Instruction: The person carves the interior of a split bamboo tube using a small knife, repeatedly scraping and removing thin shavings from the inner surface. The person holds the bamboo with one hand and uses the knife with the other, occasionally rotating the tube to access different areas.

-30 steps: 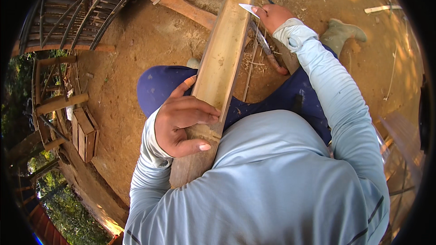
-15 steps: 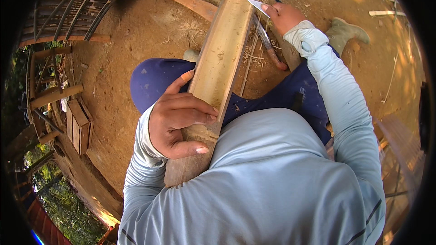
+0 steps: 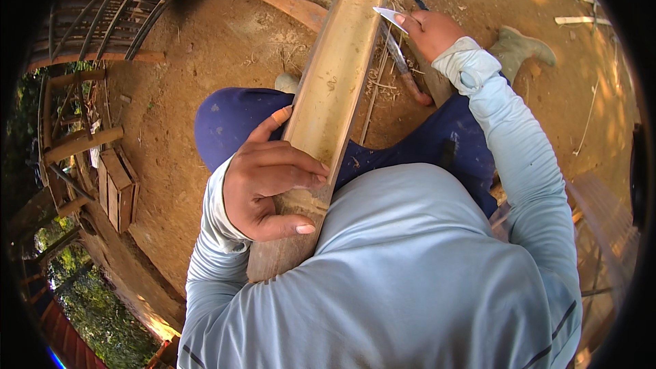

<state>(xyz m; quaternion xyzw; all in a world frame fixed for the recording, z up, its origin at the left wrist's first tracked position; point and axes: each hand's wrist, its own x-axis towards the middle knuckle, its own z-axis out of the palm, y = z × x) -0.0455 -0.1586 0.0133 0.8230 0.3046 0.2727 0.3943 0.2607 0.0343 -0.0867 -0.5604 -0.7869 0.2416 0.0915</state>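
Earth floor [image 3: 167,178], bamboo [image 3: 334,82] beneath left hand [image 3: 266,178].

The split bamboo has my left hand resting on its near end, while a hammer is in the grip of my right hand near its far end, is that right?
Not quite: the head view shows a small pointed blade, not a hammer, in your right hand, near the far end of the split bamboo. Your left hand does rest on its near end.

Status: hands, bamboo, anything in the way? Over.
Left hand laid across near end of bamboo. Right hand pinching small blade, tip by right rim, contact unclear. Bamboo hollow side up. Brown-handled tool on ground nearby, not blocking.
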